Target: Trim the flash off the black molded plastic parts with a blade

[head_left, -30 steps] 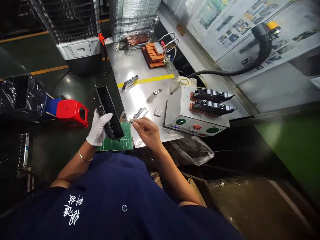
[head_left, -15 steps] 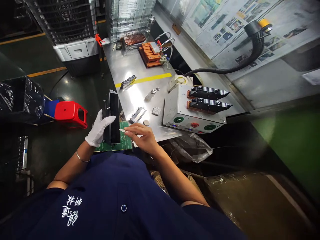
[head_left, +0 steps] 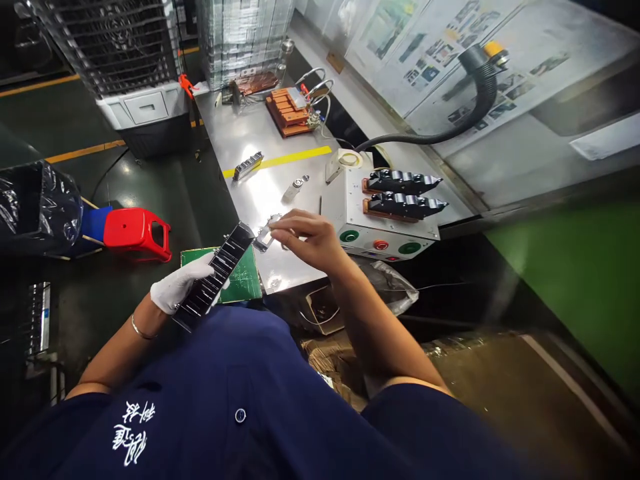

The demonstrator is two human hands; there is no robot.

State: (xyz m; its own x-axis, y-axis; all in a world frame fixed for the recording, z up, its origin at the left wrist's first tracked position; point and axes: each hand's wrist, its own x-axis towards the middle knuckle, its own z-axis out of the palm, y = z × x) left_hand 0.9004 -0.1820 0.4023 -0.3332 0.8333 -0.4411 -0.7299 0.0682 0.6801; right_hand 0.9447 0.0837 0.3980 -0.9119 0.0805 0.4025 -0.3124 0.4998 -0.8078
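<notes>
In the head view, my left hand (head_left: 183,285), in a white glove, is wrapped round a long black slotted part (head_left: 216,273). The part is tilted, its slotted face turned up and its far end pointing toward the bench. My bare right hand (head_left: 310,239) is pinched above a small silvery metal part (head_left: 265,239) lying on the bench, just beyond that end. Whatever lies between the right fingertips is too small to make out. Under the slotted part is a green mat (head_left: 245,281) at the bench corner.
A white control box (head_left: 350,210) with two black ribbed parts (head_left: 405,205) on top stands at right. A small bottle (head_left: 293,191), another slotted part (head_left: 247,166) and an orange-brown fixture (head_left: 289,115) are on the metal bench (head_left: 217,133). A red stool (head_left: 133,232) stands left.
My left hand has tilted the black part and turned its slotted face up. My right hand has moved forward and right over the small metal part; the white pointed piece no longer shows clearly.
</notes>
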